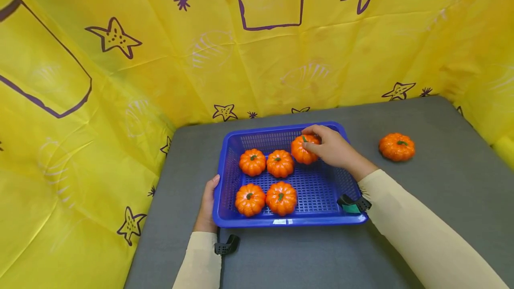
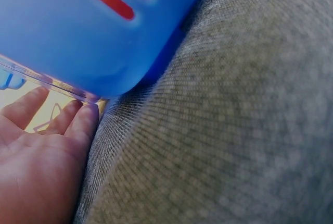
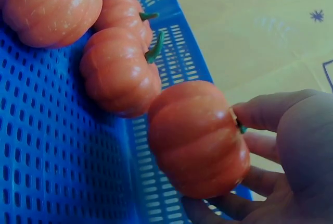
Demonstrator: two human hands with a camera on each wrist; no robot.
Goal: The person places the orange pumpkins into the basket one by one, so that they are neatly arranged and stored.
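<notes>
In the head view, my right hand (image 1: 332,147) grips a small orange pumpkin (image 1: 304,150) with a green stem, over the back right part of a blue mesh basket (image 1: 317,221). In the right wrist view, the fingers and thumb reach round the stem side of that pumpkin (image 3: 197,138). My left hand (image 1: 207,204) holds the basket's left rim; the left wrist view shows its fingers (image 2: 83,122) against the rim, the thumb out of sight. Beside the held pumpkin, several similar pumpkins (image 1: 280,164) sit in two rows on the basket's left side.
Another orange pumpkin (image 1: 396,147) lies on the grey tabletop (image 1: 437,182), right of the basket. Yellow cloth (image 1: 265,70) with drawn starfish and fish bones hangs behind the table and along its sides. Black straps (image 1: 227,245) are on both wrists.
</notes>
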